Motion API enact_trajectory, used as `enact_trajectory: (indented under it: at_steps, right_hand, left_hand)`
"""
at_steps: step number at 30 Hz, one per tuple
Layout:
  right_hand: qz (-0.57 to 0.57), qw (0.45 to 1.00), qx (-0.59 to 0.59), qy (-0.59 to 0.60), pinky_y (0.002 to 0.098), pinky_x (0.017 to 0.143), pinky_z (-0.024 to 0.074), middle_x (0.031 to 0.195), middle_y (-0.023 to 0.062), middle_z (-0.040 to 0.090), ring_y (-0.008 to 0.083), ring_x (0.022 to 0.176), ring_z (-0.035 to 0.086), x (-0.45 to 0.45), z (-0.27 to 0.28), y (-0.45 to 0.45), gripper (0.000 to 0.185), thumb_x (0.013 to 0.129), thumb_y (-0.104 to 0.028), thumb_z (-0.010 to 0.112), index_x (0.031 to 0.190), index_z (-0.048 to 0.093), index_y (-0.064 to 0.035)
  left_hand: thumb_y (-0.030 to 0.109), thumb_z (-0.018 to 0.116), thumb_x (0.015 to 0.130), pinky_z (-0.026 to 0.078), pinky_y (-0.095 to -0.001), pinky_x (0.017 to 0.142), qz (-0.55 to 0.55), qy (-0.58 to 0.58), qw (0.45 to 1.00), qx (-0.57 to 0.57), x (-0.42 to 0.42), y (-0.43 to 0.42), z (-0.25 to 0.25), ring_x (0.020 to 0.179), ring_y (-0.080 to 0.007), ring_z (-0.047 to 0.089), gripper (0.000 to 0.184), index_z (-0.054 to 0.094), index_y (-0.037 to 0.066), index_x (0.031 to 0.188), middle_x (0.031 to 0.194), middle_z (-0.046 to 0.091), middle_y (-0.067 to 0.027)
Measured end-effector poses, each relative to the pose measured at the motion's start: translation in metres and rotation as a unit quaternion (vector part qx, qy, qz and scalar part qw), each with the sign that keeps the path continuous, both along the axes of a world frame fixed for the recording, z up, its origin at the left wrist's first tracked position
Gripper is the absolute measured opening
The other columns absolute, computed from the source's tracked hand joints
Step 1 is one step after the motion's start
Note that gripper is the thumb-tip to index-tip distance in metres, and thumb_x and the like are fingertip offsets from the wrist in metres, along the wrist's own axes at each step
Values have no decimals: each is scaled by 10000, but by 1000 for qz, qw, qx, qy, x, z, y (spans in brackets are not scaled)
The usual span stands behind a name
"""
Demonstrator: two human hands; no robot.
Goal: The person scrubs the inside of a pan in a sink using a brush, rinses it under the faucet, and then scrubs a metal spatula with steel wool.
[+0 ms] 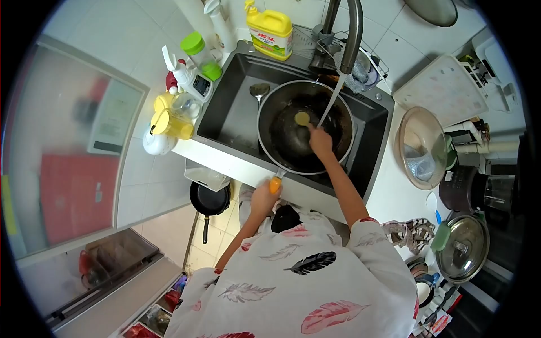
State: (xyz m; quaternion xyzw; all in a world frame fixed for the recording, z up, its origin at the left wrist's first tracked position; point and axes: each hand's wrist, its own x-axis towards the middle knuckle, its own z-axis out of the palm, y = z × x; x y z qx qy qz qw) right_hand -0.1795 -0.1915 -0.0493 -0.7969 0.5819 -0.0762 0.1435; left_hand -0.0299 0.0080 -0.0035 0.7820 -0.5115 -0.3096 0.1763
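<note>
A large dark pan [290, 149] rests in the grey sink [231, 118], with water running into it from the tap [354, 42]. Its orange-tipped handle [275, 185] points toward my body, and my left hand [265, 198] is closed around it. Inside the pan's rim, my right hand [320, 142] has its fingers closed at a small round yellowish thing [302, 118], which looks like a scrubber. Left of the pan, a metal ladle or spatula [259, 90] leans in the sink.
Yellow detergent [270, 34] stands behind the sink; bottles and yellow cups [174, 125] stand on its left. To the right are a plastic basin [420, 147], a cutting board [442, 90] and a glass lid [463, 249]. A black frying pan [209, 198] is below the counter at left.
</note>
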Motion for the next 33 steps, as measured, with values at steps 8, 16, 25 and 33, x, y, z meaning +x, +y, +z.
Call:
enact_trajectory:
  at_steps: [8, 16, 25, 33]
  right_hand:
    - [176, 931, 319, -31, 378, 702, 475, 834, 186, 604, 332, 735, 591, -20, 46, 33, 368, 662, -82, 460, 973, 643, -159]
    - [164, 860, 467, -127, 306, 629, 461, 819, 149, 634, 231, 679, 606, -1, 44, 4, 300, 767, -100, 500, 1046, 610, -122]
    - [22, 989, 76, -124, 426, 683, 471, 827, 181, 600, 350, 745, 582, 79, 0, -39, 299, 738, -95, 462, 971, 639, -158]
    - [228, 928, 275, -107, 381, 708, 462, 833, 209, 586, 356, 732, 575, 14, 29, 33, 336, 718, -87, 437, 976, 639, -166]
  left_hand:
    - [347, 570, 752, 444, -459, 593, -6, -17, 1000, 18, 0, 0, -8, 686, -379, 571, 347, 483, 29, 862, 740, 580, -207]
    - [340, 568, 753, 446, -461, 587, 6, -18, 1000, 8, -2, -2, -4, 670, -379, 571, 334, 481, 35, 857, 725, 579, -205]
    - [360, 578, 738, 452, -438, 604, 15, -25, 999, 23, -2, -2, -5, 662, -372, 576, 375, 518, 11, 862, 727, 587, -214]
    - [346, 575, 742, 446, -459, 597, 11, -28, 999, 20, -2, -3, -4, 681, -377, 569, 343, 490, 39, 868, 712, 579, -194]
